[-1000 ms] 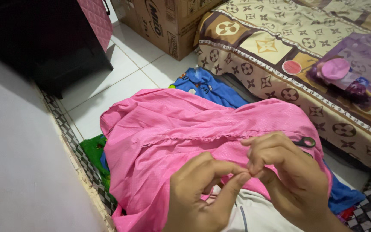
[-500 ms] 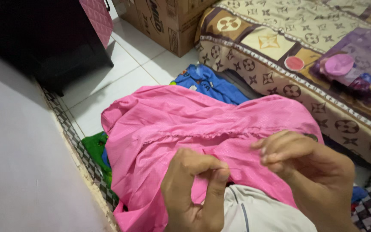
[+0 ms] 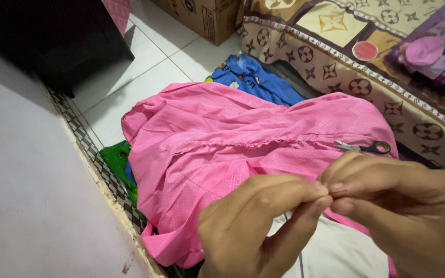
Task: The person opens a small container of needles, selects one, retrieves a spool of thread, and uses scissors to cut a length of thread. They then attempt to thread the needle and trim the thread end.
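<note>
I see left hand [image 3: 253, 226] and right hand [image 3: 392, 206] pinched fingertip to fingertip above the pink cloth [image 3: 222, 149], contents unclear; steadiness advised.

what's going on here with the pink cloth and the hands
A person's left hand and right hand meet fingertip to fingertip above a pink garment spread over their lap, pinching something too small to make out. Small scissors lie on the pink fabric. A blue garment lies on the floor beside a patterned mattress.
</note>
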